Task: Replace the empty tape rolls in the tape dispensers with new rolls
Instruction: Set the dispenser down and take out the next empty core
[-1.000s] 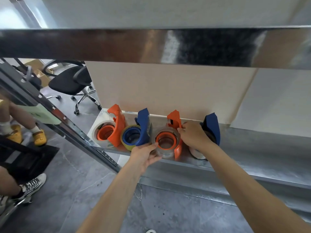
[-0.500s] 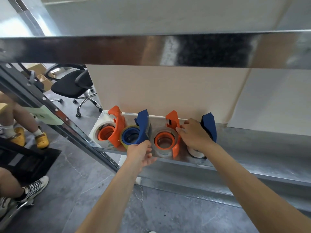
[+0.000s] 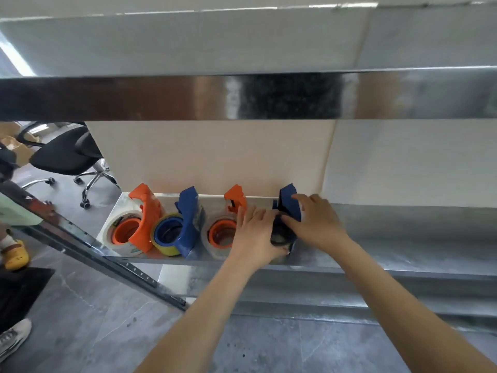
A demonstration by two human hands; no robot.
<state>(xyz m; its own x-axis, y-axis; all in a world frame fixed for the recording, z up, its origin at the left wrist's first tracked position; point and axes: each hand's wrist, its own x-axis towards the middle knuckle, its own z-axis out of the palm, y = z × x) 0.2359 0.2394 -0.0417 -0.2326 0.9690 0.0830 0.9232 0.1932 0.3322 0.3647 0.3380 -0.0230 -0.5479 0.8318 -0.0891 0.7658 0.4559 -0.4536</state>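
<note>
Both your hands are on the far-right blue dispenser (image 3: 289, 201), the last in a row of four standing on the metal shelf (image 3: 376, 238) against the cardboard panel (image 3: 215, 157). Your right hand (image 3: 316, 223) grips it from the right, fingers curled over the blue handle and down its front. Your left hand (image 3: 252, 232) clasps it from the left, fingers bent round its near side, with the back of the hand covering part of the neighbouring orange dispenser (image 3: 236, 197). Between your two hands a dark ring (image 3: 281, 235) shows at the hub of the dispenser; whether it is a bare core or carries tape cannot be told. The dispenser's base appears to sit on the shelf near the front edge. To the left, that orange dispenser carries a clear roll (image 3: 212, 246); next comes another blue dispenser (image 3: 188, 211) with a yellow roll (image 3: 161, 246), touching it; and at the far left end stands an orange dispenser (image 3: 146, 211) on a white roll (image 3: 126, 249). A shiny upper rail (image 3: 161, 98) crosses above, and a black office chair (image 3: 64, 154) stands on the grey floor beyond the shelf's left end
</note>
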